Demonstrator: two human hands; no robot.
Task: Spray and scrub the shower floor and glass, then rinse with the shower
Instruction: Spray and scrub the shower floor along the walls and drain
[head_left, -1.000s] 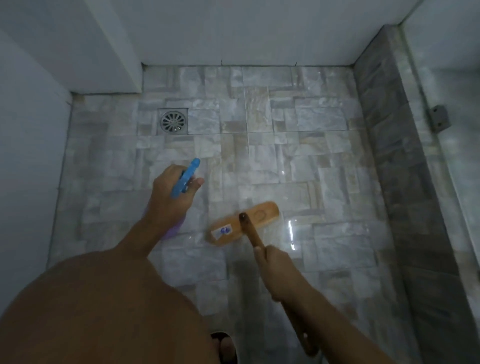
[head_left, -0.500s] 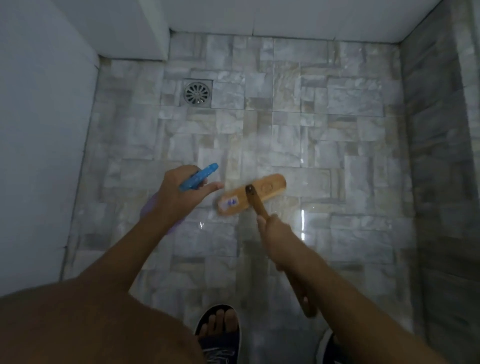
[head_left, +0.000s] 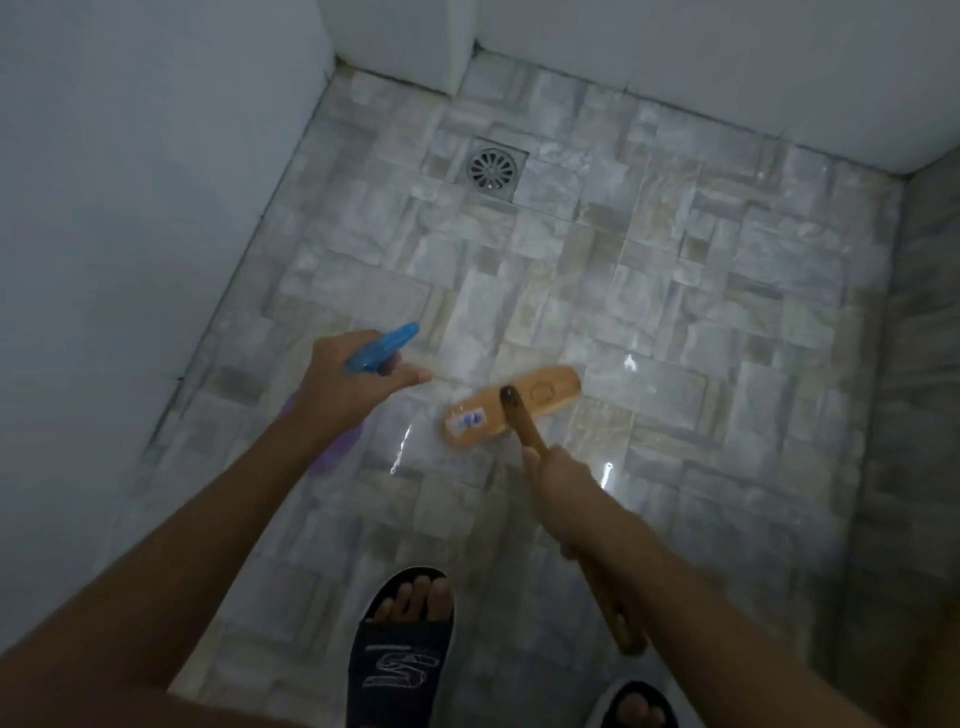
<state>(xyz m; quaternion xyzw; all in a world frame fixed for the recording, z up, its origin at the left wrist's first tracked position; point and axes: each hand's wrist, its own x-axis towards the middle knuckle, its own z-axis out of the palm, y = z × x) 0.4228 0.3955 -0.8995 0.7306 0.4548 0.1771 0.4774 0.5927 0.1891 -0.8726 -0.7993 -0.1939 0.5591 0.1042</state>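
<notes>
My left hand (head_left: 343, 395) grips a spray bottle (head_left: 382, 349) with a blue trigger head and a purple body that shows below my wrist. Its nozzle points at the wet stone-tile shower floor (head_left: 675, 322). My right hand (head_left: 558, 480) grips the wooden handle of a scrub brush (head_left: 514, 405). The brush's orange wooden head lies flat on the tiles, just right of the bottle. The handle's end sticks out behind my right forearm.
A round metal drain (head_left: 491, 169) sits in the floor at the back. White walls (head_left: 130, 208) close the left and far sides; a dark stone curb (head_left: 914, 415) runs along the right. My two sandalled feet (head_left: 402, 644) stand at the bottom edge.
My view has swung left and tilted down, so both feet now show. The brush head has slid slightly over the wet tiles. Both hands keep their grips.
</notes>
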